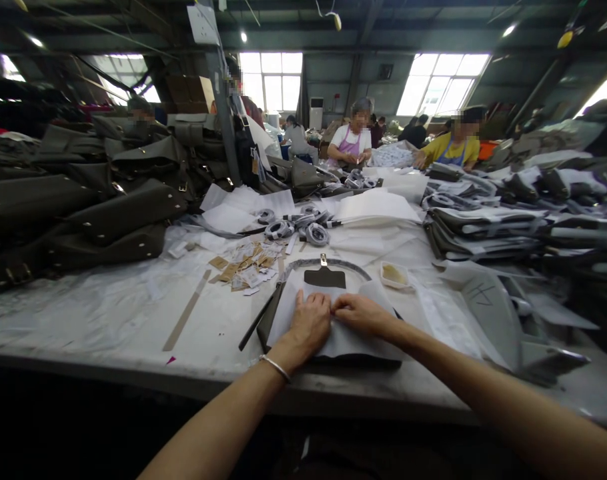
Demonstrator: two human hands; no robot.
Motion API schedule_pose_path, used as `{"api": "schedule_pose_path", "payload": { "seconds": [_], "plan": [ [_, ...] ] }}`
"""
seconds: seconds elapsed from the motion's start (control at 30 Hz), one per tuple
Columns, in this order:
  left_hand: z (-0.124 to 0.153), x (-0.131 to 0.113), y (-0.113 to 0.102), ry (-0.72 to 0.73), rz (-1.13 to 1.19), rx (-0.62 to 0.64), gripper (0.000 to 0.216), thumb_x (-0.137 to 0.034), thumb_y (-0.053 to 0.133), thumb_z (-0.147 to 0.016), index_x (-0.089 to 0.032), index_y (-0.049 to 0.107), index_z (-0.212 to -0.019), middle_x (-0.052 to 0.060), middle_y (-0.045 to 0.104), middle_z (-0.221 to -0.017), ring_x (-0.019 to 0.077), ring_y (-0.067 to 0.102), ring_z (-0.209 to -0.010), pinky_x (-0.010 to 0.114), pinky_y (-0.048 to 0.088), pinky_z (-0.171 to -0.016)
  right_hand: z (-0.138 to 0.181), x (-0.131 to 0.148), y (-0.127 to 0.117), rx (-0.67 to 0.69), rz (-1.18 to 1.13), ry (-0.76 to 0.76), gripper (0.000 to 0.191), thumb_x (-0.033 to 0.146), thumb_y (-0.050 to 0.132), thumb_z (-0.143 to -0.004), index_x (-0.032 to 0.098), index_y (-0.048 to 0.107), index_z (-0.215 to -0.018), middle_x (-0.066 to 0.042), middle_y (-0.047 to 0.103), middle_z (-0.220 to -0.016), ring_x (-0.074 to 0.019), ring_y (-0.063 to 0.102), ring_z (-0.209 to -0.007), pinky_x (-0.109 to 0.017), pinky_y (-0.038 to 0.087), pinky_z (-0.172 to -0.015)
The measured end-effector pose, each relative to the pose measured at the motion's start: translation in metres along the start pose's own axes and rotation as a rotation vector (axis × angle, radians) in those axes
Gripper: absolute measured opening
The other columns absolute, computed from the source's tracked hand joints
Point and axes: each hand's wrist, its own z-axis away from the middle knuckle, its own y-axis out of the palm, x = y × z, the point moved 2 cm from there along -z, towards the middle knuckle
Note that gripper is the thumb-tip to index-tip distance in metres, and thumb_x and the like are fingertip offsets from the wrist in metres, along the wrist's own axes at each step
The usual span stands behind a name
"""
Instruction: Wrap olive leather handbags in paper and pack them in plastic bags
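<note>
A dark olive handbag (267,328) lies flat near the table's front edge, with a sheet of white paper (353,343) spread over its front. My left hand (311,321) rests flat on this paper, fingers stretched forward. Close beside its fingertips, my right hand (362,313) has its fingers curled together against the sheet; whatever they pinch is hidden. Above the hands, a dark flap tab (324,278) shows beyond the paper, with a metal clasp (323,261) over it. The wrapped handle (353,267) arches around the tab.
Small tags and packets (251,267) lie left of the bag, near a brown strip (187,310). A white dish (394,275) stands to the right. Wrapped coils (317,234) and paper sheets (378,208) lie behind. Bags are piled left (128,213) and right (483,230). Co-workers sit opposite.
</note>
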Motion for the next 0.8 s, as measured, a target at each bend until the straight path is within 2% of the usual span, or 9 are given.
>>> {"api": "schedule_pose_path", "payload": {
  "seconds": [0.07, 0.13, 0.3, 0.4, 0.5, 0.63, 0.8],
  "plan": [
    [0.0, 0.002, 0.002, 0.002, 0.001, -0.006, 0.036, -0.009, 0.034, -0.095, -0.013, 0.054, -0.125, 0.014, 0.064, -0.119, 0.0263, 0.057, -0.115, 0.057, 0.029, -0.112, -0.014, 0.005, -0.01, 0.069, 0.059, 0.023, 0.024, 0.01, 0.049, -0.078, 0.02, 0.071, -0.076, -0.004, 0.074, -0.079, -0.0189, 0.066, -0.075, -0.026, 0.049, -0.067],
    [-0.001, 0.004, 0.002, 0.005, 0.0, -0.003, 0.037, -0.009, 0.035, -0.094, -0.013, 0.055, -0.125, 0.014, 0.064, -0.118, 0.0263, 0.058, -0.113, 0.056, 0.031, -0.111, -0.024, 0.009, -0.011, 0.048, 0.114, 0.025, 0.02, 0.01, 0.052, -0.077, 0.018, 0.07, -0.072, -0.008, 0.073, -0.075, -0.0215, 0.066, -0.073, -0.028, 0.048, -0.065],
    [-0.002, 0.007, -0.001, -0.017, 0.008, -0.045, 0.03, -0.013, 0.039, -0.096, -0.014, 0.059, -0.12, 0.011, 0.066, -0.115, 0.0241, 0.059, -0.11, 0.048, 0.034, -0.109, -0.02, 0.005, 0.015, -0.102, 0.236, 0.091, 0.026, 0.01, 0.042, -0.09, 0.01, 0.067, -0.098, -0.017, 0.069, -0.1, -0.0262, 0.063, -0.092, -0.034, 0.046, -0.081],
    [-0.004, 0.013, -0.002, -0.067, 0.008, -0.091, 0.024, -0.026, 0.044, -0.098, -0.014, 0.063, -0.107, 0.011, 0.067, -0.107, 0.0248, 0.06, -0.104, 0.042, 0.041, -0.099, -0.009, -0.008, 0.028, -0.2, 0.265, 0.102, 0.027, 0.019, 0.04, -0.098, 0.013, 0.066, -0.101, -0.014, 0.068, -0.103, -0.0253, 0.059, -0.102, -0.035, 0.042, -0.092],
    [-0.006, 0.021, -0.004, -0.137, -0.012, -0.136, 0.029, -0.034, 0.045, -0.099, -0.014, 0.066, -0.096, 0.013, 0.067, -0.1, 0.0281, 0.059, -0.1, 0.042, 0.043, -0.089, -0.006, -0.019, 0.031, -0.289, 0.255, 0.059, 0.027, 0.027, 0.042, -0.101, 0.018, 0.068, -0.099, -0.009, 0.068, -0.099, -0.0229, 0.059, -0.099, -0.032, 0.04, -0.092],
    [-0.009, 0.026, -0.006, -0.179, -0.034, -0.189, 0.032, -0.036, 0.045, -0.099, -0.013, 0.067, -0.093, 0.014, 0.067, -0.096, 0.0293, 0.058, -0.098, 0.043, 0.041, -0.087, -0.009, -0.024, 0.031, -0.318, 0.235, 0.022, 0.03, 0.031, 0.042, -0.102, 0.021, 0.069, -0.095, -0.007, 0.069, -0.097, -0.0212, 0.06, -0.097, -0.032, 0.038, -0.087],
    [-0.009, 0.027, -0.007, -0.202, -0.035, -0.238, 0.029, -0.035, 0.046, -0.099, -0.015, 0.067, -0.094, 0.012, 0.067, -0.098, 0.0278, 0.058, -0.1, 0.044, 0.039, -0.091, -0.015, -0.025, 0.031, -0.348, 0.316, 0.093, 0.033, 0.042, 0.045, -0.101, 0.021, 0.067, -0.088, -0.007, 0.071, -0.09, -0.0241, 0.062, -0.09, -0.034, 0.036, -0.079]
  ]
}}
